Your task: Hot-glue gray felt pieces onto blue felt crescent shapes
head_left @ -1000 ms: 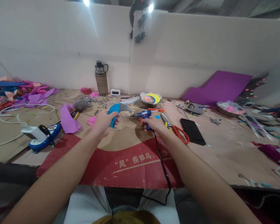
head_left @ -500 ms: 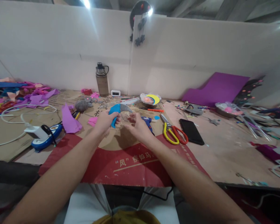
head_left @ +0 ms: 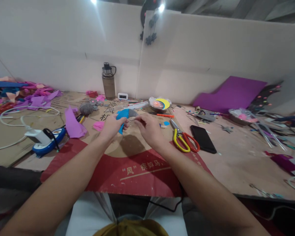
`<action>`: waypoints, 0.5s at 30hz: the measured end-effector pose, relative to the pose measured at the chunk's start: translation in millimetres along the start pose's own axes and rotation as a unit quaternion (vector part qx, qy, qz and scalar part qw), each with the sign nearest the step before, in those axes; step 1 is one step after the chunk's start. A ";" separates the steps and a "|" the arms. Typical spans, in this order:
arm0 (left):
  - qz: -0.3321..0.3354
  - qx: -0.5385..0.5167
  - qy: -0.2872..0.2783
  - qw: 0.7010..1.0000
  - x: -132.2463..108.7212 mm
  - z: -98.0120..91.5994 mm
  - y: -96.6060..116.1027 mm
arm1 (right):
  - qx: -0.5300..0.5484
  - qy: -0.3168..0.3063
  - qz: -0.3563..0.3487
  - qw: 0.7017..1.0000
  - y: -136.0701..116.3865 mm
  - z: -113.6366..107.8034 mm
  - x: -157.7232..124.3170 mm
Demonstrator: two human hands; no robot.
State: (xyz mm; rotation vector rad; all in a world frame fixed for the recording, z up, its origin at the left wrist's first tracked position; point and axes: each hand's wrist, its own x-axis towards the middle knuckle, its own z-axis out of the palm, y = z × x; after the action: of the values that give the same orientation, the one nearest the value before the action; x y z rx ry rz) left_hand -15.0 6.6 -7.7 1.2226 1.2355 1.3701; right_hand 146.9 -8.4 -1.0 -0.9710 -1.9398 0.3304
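Note:
A crescent-shaped piece of blue and grey felt (head_left: 123, 114) is held up above the cardboard. My left hand (head_left: 115, 126) is closed on its blue part, thumb on the near face. At the grey end, my right hand (head_left: 148, 128) is closed in a pinch; its fingertips cover the crescent's tip. Just right of my right hand lie scissors (head_left: 181, 137) with one yellow and one red handle, blades pointing away. Behind my right hand a glue gun (head_left: 160, 125) is almost wholly hidden. A small blue felt oval (head_left: 166, 123) rests nearby.
A black phone (head_left: 203, 139) lies right of the scissors. Farther back stand a bottle (head_left: 108, 86), a small white clock (head_left: 123, 96) and a bowl (head_left: 159, 109) with a yellow crescent on top. Grey yarn (head_left: 86, 108), purple felt (head_left: 73, 124) and a blue power strip (head_left: 45, 147) are on the left.
My right hand has moved up and in to the grey end of the crescent and its fingers have closed there. It now hides most of the glue gun.

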 end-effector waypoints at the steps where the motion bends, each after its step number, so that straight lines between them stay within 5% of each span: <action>1: -0.001 -0.006 0.005 1.000 0.7 -0.2 0.4 | 0.026 -0.007 0.032 0.999 2.2 2.3 -1.5; 5: 0.017 -0.017 0.021 0.999 2.9 -0.9 1.1 | 0.253 -0.042 0.199 0.946 10.5 14.6 -7.4; 8: 0.028 -0.020 0.016 0.999 3.3 -0.9 0.8 | 0.370 -0.032 0.252 0.894 13.7 22.4 -8.4; 15: 0.024 -0.069 0.005 0.997 2.4 -0.3 1.9 | 0.244 -0.003 0.165 0.956 21.3 33.5 -14.3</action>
State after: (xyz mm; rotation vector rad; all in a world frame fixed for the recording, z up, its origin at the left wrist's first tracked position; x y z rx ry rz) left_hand -15.5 8.7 -5.6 1.1562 1.1053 1.4736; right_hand 133.8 -0.1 -40.3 -0.9513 -1.5809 0.9549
